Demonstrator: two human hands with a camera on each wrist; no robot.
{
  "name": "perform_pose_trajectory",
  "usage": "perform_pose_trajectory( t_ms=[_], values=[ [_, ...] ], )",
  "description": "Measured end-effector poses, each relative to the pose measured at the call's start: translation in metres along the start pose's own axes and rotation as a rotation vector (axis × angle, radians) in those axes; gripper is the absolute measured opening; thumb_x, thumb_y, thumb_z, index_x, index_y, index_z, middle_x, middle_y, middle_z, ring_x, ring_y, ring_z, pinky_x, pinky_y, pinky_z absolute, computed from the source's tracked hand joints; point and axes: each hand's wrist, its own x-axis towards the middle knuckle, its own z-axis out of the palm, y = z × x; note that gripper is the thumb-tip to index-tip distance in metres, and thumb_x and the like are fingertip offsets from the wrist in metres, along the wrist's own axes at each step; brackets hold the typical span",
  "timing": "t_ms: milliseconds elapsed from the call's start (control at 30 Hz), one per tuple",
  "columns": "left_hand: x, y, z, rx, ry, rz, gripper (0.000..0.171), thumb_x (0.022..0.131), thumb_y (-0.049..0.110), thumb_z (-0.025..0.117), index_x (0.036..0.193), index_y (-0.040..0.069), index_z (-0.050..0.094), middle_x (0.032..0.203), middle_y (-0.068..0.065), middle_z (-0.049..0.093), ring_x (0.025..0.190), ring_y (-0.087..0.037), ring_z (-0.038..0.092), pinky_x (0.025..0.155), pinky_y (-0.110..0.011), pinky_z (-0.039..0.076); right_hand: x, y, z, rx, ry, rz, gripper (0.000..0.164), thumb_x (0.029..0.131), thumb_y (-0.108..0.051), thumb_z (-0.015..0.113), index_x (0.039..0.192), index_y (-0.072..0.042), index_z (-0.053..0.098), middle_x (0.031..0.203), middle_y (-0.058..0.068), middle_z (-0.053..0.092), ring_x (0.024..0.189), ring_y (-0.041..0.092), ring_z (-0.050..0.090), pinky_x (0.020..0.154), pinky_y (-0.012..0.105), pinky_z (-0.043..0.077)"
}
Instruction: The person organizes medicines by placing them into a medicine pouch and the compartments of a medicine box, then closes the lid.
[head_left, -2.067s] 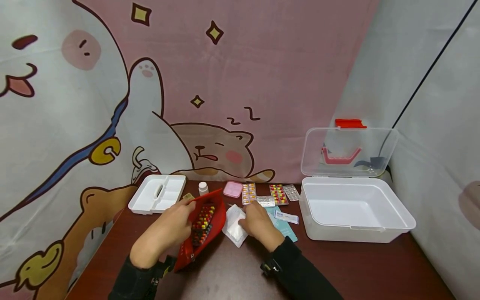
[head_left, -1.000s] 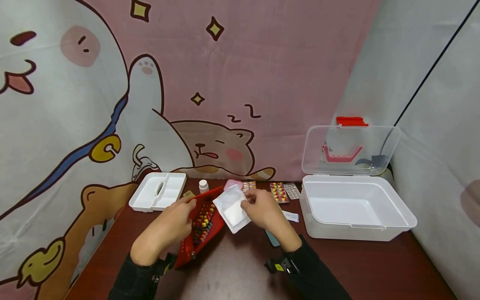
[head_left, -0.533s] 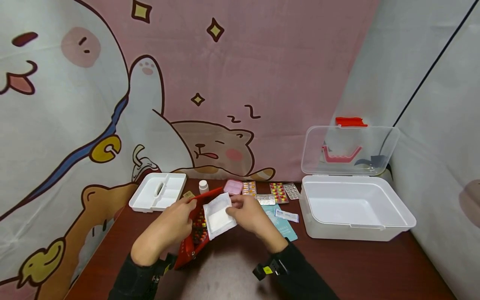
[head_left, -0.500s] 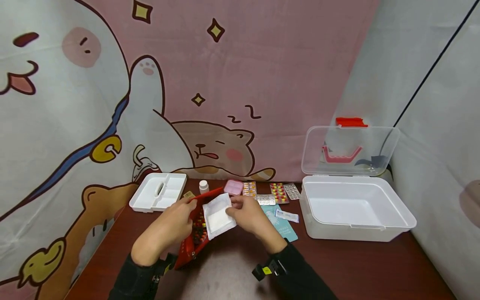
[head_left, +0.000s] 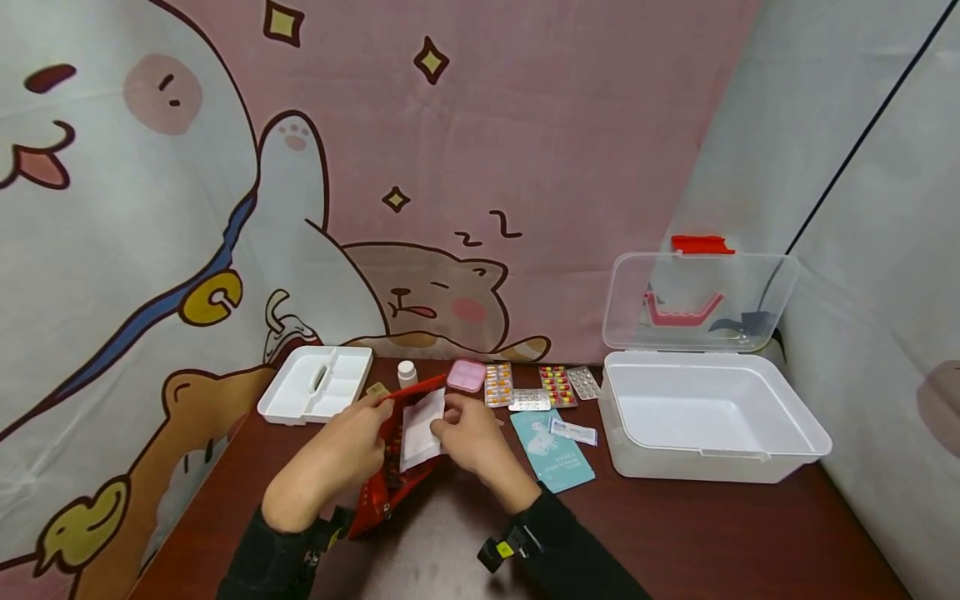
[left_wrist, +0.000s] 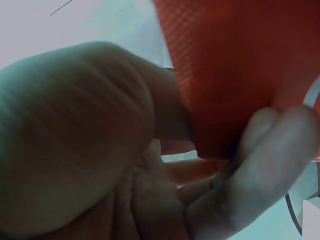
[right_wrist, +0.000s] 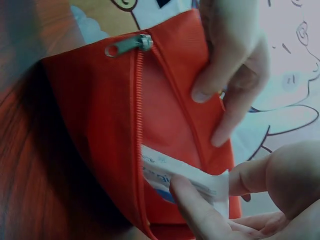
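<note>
A red zip pouch [head_left: 369, 510] stands unzipped on the table, its upper edge gripped by the left hand [head_left: 335, 454]. Blister packs lie inside it, mostly covered. The right hand [head_left: 474, 437] pinches a flat white packet [head_left: 422, 429] by its right edge at the pouch mouth. In the right wrist view, the packet [right_wrist: 161, 164], with blue print, sits partly inside the pouch [right_wrist: 102, 115], thumb and fingers on either side of it. Close up in the left wrist view, the left thumb and fingers hold the pouch fabric [left_wrist: 235, 60].
Right of the pouch lie a teal booklet [head_left: 555, 458], a small white-and-blue box [head_left: 573, 431] and several blister packs [head_left: 557, 387]. Behind are a pink case [head_left: 467, 376] and a white bottle [head_left: 407, 374]. A white tray [head_left: 288, 396] stands left, an open lidded box [head_left: 690, 462] right.
The right hand has picked the white packet up off the table beside the pouch and carried it left into the pouch mouth. The left hand has kept its hold on the pouch.
</note>
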Motion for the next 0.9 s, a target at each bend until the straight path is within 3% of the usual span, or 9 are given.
perform_pose_trajectory(
  t_ms=[167,367,633,767,900],
  values=[
    [0.000,-0.001,0.000,-0.010,0.013,0.009,0.053,0.089,-0.005,0.066,0.143,-0.006,0.067,0.155,-0.026,0.061,0.138,-0.041,0.066,0.112,-0.057,0.056,0.000,-0.003,0.012,-0.081,0.024,0.000,0.060,0.093,-0.013,0.075,0.149,0.004,0.064,0.119,0.015,0.081,0.105,0.020,0.074,0.092,0.040,0.061],
    [0.000,-0.002,0.000,0.003,0.045,0.045,0.045,0.086,-0.008,0.063,0.130,-0.005,0.071,0.145,-0.023,0.066,0.118,-0.033,0.070,0.098,-0.050,0.059,0.002,-0.006,0.026,-0.123,0.018,0.025,0.068,0.093,-0.016,0.075,0.155,0.006,0.058,0.127,0.016,0.079,0.115,0.025,0.073,0.100,0.047,0.060],
    [-0.001,-0.002,0.001,-0.002,0.045,0.041,0.040,0.083,-0.011,0.062,0.120,0.000,0.072,0.131,-0.015,0.067,0.100,-0.024,0.064,0.084,-0.042,0.053,0.002,-0.006,0.038,-0.247,0.001,0.016,0.064,0.092,-0.017,0.074,0.151,0.004,0.061,0.114,0.010,0.075,0.095,0.021,0.064,0.084,0.038,0.055],
    [-0.002,-0.002,0.001,-0.005,0.045,0.046,0.044,0.083,-0.011,0.062,0.125,-0.002,0.072,0.138,-0.018,0.067,0.108,-0.027,0.068,0.089,-0.044,0.056,0.004,-0.003,0.038,-0.279,0.026,0.007,0.059,0.090,-0.017,0.076,0.144,0.003,0.066,0.105,0.009,0.072,0.091,0.021,0.062,0.081,0.038,0.054],
    [-0.002,-0.003,0.000,0.003,0.047,0.051,0.047,0.085,-0.010,0.062,0.131,-0.004,0.071,0.141,-0.020,0.067,0.117,-0.031,0.070,0.096,-0.048,0.058,0.006,-0.002,0.033,-0.297,0.059,0.000,0.066,0.088,-0.017,0.078,0.149,0.004,0.064,0.108,0.008,0.075,0.098,0.021,0.067,0.087,0.040,0.057]
  ],
)
